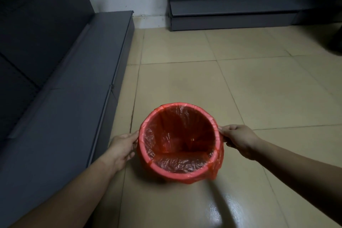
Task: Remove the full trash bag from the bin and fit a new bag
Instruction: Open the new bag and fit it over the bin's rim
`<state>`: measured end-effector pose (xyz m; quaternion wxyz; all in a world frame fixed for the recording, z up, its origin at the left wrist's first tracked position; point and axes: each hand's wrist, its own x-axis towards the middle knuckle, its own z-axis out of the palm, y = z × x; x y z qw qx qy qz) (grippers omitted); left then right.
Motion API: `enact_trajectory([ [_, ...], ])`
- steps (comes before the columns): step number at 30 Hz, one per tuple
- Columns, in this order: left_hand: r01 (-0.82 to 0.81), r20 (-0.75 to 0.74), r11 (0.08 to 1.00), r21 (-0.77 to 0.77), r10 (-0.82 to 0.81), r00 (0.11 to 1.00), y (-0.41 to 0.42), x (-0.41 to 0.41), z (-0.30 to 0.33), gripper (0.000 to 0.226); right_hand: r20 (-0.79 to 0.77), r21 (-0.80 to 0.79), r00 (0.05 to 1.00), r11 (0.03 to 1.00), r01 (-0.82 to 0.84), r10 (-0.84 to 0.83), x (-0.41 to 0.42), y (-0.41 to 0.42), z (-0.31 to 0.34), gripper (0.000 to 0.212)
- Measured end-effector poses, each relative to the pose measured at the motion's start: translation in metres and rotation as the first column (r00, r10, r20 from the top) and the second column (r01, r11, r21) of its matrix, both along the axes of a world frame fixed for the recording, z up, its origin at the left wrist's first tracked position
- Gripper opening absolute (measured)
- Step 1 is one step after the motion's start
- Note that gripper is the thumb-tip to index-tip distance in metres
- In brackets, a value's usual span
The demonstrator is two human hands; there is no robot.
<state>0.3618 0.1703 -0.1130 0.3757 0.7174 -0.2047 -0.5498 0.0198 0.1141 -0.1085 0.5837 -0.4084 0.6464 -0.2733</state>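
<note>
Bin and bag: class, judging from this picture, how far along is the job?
Nearly finished. Done: a red bag lines the bin, folded over the rim, with no rubbish visible inside. In hand: the left hand and right hand hold opposite sides of the rim. Left: perhaps tidying the loose plastic hanging at the right side.

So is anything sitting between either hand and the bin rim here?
Nothing visible. The left hand and right hand are already at opposite sides of the bin, fingers on the red bag folded over its rim. The bag looks empty.
</note>
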Motion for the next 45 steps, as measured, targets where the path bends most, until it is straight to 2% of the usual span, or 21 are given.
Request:
enact_trajectory([
  [3, 0.022, 0.131, 1.0, -0.005, -0.021, 0.991, 0.009, 0.0, 0.01, 0.035, -0.094, -0.036, 0.994, 0.998, 0.052, -0.055, -0.003, 0.011, 0.009, 0.037],
  [5, 0.08, 0.181, 0.996, 0.029, -0.084, 0.98, 0.025, 0.003, 0.022, 0.041, -0.189, -0.051, 0.982, 0.999, 0.011, -0.021, -0.008, 0.025, 0.02, 0.043],
  [8, 0.221, 0.165, 0.959, 0.178, -0.251, 0.954, 0.055, -0.002, 0.03, 0.055, -0.272, 0.071, 0.941, 0.98, -0.188, 0.2, -0.009, 0.05, 0.038, 0.053],
  [10, 0.299, 0.101, 0.916, 0.269, -0.335, 0.937, 0.068, -0.012, 0.029, 0.062, -0.268, 0.176, 0.897, 0.933, -0.313, 0.351, -0.003, 0.064, 0.043, 0.059],
  [12, 0.332, 0.05, 0.893, 0.305, -0.363, 0.931, 0.074, -0.021, 0.026, 0.063, -0.226, 0.215, 0.886, 0.908, -0.36, 0.405, 0.005, 0.072, 0.041, 0.061],
  [16, 0.291, -0.022, 0.931, 0.219, -0.294, 0.956, 0.078, -0.031, 0.018, 0.049, -0.096, 0.216, 0.934, 0.923, -0.319, 0.345, 0.017, 0.08, 0.035, 0.046],
  [19, 0.247, -0.023, 0.957, 0.153, -0.246, 0.969, 0.08, -0.035, 0.011, 0.038, -0.025, 0.201, 0.946, 0.929, -0.312, 0.323, 0.019, 0.083, 0.031, 0.036],
  [24, 0.263, 0.003, 0.961, 0.087, -0.264, 0.964, 0.082, -0.036, 0.007, 0.026, 0.027, 0.16, 0.949, 0.936, -0.313, 0.313, 0.018, 0.085, 0.023, 0.031],
  [28, 0.314, 0.059, 0.948, 0.048, -0.317, 0.947, 0.084, -0.034, 0.002, 0.02, 0.015, 0.11, 0.932, 0.926, -0.361, 0.362, 0.015, 0.084, 0.021, 0.03],
  [33, 0.352, 0.096, 0.936, 0.003, -0.351, 0.932, 0.088, -0.036, -0.006, 0.024, -0.083, 0.016, 0.868, 0.872, -0.49, 0.489, 0.006, 0.086, 0.013, 0.03],
  [45, 0.406, 0.176, 0.914, 0.005, -0.4, 0.899, 0.089, -0.037, -0.026, 0.018, -0.17, -0.008, 0.848, 0.86, -0.51, 0.501, 0.009, 0.089, -0.005, 0.026],
])
